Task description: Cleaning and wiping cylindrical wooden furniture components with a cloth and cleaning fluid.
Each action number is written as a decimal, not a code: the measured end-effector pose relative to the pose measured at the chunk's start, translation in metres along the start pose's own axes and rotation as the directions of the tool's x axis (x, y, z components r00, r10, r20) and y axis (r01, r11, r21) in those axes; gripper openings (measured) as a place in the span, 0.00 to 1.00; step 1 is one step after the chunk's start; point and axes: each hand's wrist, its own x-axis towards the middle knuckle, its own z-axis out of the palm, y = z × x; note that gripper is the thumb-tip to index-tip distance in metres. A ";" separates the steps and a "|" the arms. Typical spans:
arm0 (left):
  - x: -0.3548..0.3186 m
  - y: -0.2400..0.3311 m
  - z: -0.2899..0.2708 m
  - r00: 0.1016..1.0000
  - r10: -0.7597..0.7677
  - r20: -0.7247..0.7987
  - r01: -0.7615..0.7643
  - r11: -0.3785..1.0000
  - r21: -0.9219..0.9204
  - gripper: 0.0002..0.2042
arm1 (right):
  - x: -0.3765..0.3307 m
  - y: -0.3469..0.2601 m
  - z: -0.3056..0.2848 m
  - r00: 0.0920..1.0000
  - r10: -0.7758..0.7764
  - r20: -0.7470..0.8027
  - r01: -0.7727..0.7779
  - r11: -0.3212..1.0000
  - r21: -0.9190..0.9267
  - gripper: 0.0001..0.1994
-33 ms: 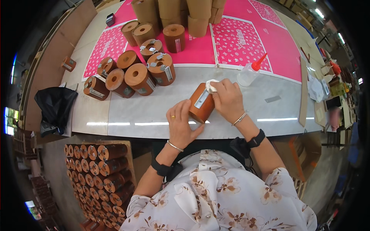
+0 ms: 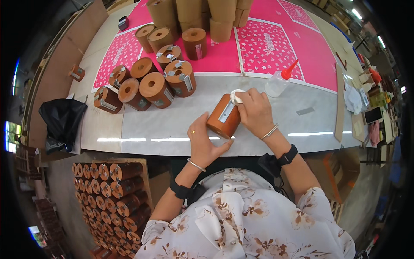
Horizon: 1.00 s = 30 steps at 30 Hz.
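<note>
A brown cylinder (image 2: 221,123) with a pale metal-looking strip down its side lies tilted on the grey tabletop in front of me. My right hand (image 2: 254,110) pinches a wad of white cloth (image 2: 236,96) against the cylinder's far end, by the top of the strip. At its near left side is my left hand (image 2: 201,140), open, thumb and fingers spread in a V around the cylinder's lower end. Whether those fingertips touch it is hard to see. A clear squeeze bottle (image 2: 276,85) with a red nozzle stands beyond my right hand.
Several similar brown cylinders (image 2: 156,88) with center holes stand at the left, ahead of tall tan tubes (image 2: 221,26) on a pink printed sheet (image 2: 269,47). A black bag (image 2: 61,118) hangs at the left edge. Stacked cylinders (image 2: 123,187) fill the lower left. A thin flat strip (image 2: 305,111) lies right.
My left fingers have drawn back a little from the cylinder's side and spread. The cylinder has turned slightly. My right hand with the cloth stays almost in place.
</note>
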 end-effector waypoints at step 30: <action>0.003 0.002 0.006 0.999 -0.005 0.051 0.004 1.000 0.014 0.45 | -0.004 -0.019 -0.002 0.999 0.024 0.032 -0.025 0.999 0.036 0.12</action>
